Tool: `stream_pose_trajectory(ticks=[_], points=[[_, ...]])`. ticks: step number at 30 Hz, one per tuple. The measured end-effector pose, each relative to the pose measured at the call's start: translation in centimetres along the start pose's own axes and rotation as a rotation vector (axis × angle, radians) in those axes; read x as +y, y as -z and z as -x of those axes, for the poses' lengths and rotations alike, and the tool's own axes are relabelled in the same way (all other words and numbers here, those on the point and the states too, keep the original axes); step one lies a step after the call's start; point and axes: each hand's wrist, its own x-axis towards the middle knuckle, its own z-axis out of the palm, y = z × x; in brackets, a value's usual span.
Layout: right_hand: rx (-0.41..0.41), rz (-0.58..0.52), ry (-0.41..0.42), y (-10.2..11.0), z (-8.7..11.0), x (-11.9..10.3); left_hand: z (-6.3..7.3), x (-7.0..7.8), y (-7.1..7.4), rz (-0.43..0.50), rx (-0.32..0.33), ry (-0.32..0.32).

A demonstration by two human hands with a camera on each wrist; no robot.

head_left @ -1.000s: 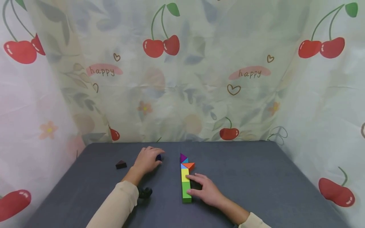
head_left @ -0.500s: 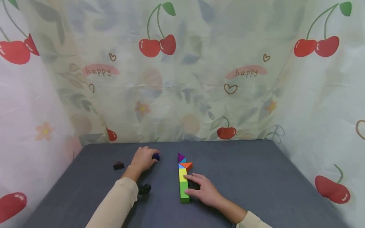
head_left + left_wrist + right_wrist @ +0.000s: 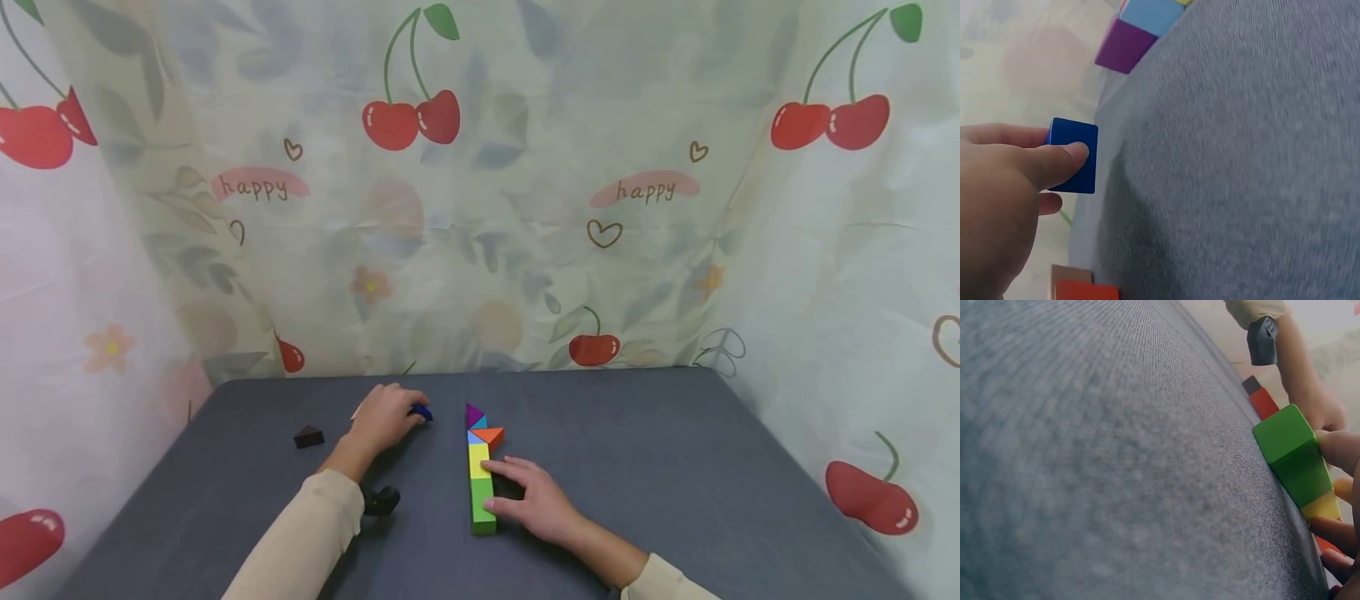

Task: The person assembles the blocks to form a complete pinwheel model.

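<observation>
My left hand [image 3: 386,417] pinches a small blue block [image 3: 1079,131] between thumb and fingers, toward the back of the dark table. Part of the block is hidden by the fingers in the head view. To its right runs a row of blocks: a green block [image 3: 483,502] nearest me, a yellow block [image 3: 478,454], a light blue triangle [image 3: 474,437], an orange triangle [image 3: 491,436] jutting right, another blue triangle [image 3: 481,423] and a purple triangle [image 3: 474,414]. My right hand [image 3: 543,502] rests along the row's right side, relaxed, thumb at the green block and a fingertip on the yellow one.
A dark triangular block [image 3: 308,437] lies at the left of the table [image 3: 637,467]. An orange-red block [image 3: 1088,290] and a tan block [image 3: 1071,274] show low in the left wrist view. A patterned curtain [image 3: 525,250] closes off the back and sides.
My left hand has shifted slightly right toward the row, and the blue block has turned to show more of its blue face. The right hand and the row keep their places.
</observation>
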Motion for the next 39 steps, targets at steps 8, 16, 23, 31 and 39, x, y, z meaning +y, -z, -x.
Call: stream_pose_trajectory(ticks=[8,16,23,31,39], points=[[0.007,0.004,0.006,0.1,0.0,0.0,-0.4,1.3,0.1,0.095,-0.016,0.026],[-0.006,0.008,-0.004,0.1,0.0,0.0,-0.7,2.7,-0.5,0.131,-0.046,0.022],[-0.012,0.005,-0.015,0.1,0.0,0.0,-0.8,3.9,-1.2,0.171,-0.102,0.024],[-0.009,0.008,0.003,0.2,-0.1,-0.1,-0.7,4.5,-2.1,0.345,-0.090,0.114],[-0.036,-0.014,-0.027,0.4,-0.2,-0.2,-0.4,4.7,-2.9,0.502,-0.025,0.208]])
